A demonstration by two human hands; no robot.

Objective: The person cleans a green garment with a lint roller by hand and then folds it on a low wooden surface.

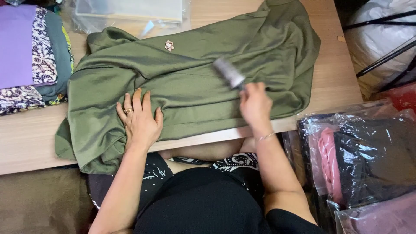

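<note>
An olive green garment [186,82] lies spread over a low wooden table [26,138], with a small flower brooch [169,45] pinned near its top. My left hand [139,118] rests flat on the cloth, fingers apart, a ring on one finger. My right hand [255,104] grips the handle of a lint roller [229,73], whose grey roll lies on the garment and looks blurred. A thin bracelet circles my right wrist.
Folded fabrics [30,52] in purple, lace print and teal are stacked at the table's left. A clear plastic bag [130,13] lies at the back. Plastic-wrapped garments [359,151] stand to my right, and a white bundle with black straps [381,34] sits at the far right.
</note>
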